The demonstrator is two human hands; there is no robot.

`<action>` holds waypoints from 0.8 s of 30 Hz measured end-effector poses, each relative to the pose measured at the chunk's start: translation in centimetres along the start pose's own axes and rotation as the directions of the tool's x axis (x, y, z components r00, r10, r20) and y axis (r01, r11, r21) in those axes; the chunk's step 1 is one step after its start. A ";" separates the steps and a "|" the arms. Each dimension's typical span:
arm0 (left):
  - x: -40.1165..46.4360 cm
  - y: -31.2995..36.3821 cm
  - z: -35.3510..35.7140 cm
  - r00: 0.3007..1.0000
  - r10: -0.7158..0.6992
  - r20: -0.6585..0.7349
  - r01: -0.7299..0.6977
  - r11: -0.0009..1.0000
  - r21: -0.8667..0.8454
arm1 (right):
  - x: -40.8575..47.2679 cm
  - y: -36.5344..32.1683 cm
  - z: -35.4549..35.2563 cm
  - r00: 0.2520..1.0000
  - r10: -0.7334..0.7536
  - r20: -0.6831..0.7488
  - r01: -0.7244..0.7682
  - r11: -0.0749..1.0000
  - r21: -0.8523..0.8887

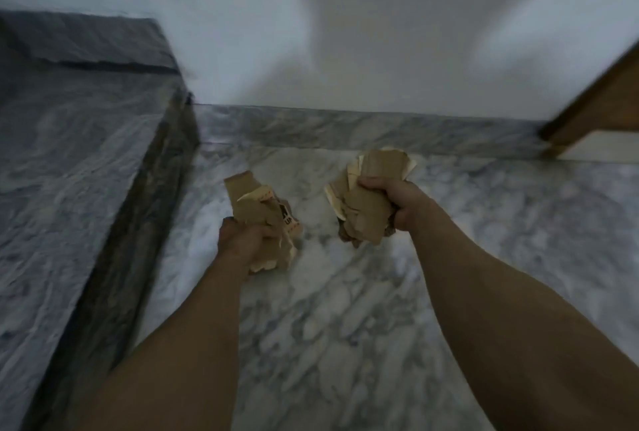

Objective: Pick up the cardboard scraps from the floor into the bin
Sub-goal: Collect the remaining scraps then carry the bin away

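Left hand (242, 240) grips scraps (262, 219) at nine o'clock of the right hand's (397, 202) bundle (366, 202); raised step (69, 154) farther at nine, wall (345, 33) at twelve.

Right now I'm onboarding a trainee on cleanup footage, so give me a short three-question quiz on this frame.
1. True or false: the left hand is empty.
2. What does the right hand have in its grip? A) a bundle of cardboard scraps B) a broom C) nothing
3. Is the bin visible in the head view?

Key:
1. False; it grips cardboard scraps.
2. A; a bundle of cardboard scraps.
3. No; only the marble floor, a white wall and a raised marble ledge show.
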State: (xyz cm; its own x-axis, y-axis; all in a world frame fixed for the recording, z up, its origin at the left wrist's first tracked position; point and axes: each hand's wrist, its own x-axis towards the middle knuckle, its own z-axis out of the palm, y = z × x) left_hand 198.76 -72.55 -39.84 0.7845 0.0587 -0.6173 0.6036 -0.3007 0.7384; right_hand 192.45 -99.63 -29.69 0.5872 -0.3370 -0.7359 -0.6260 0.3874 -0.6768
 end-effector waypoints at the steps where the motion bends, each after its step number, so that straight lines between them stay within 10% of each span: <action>1: -1.0 0.6 2.0 0.999 0.003 0.046 -0.005 1.000 0.029 | -1.4 0.1 -2.4 0.999 0.008 -0.035 -0.007 1.000 0.029; 15: -19.5 1.0 20.4 0.815 -0.074 0.574 -0.177 0.912 0.369 | -19.4 9.3 -29.4 0.843 0.146 -0.518 0.033 0.947 0.321; 24: -17.4 2.1 15.4 0.965 0.086 0.247 -0.219 0.784 0.581 | -16.1 9.7 -26.8 0.925 0.133 -0.357 0.004 0.934 0.358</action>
State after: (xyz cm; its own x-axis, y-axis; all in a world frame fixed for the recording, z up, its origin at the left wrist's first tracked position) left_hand 184.17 -88.90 -31.70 0.7740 -0.2045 -0.5993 0.2187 -0.8018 0.5561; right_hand 163.22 -113.42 -24.88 0.2768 -0.5661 -0.7764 -0.3987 0.6675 -0.6289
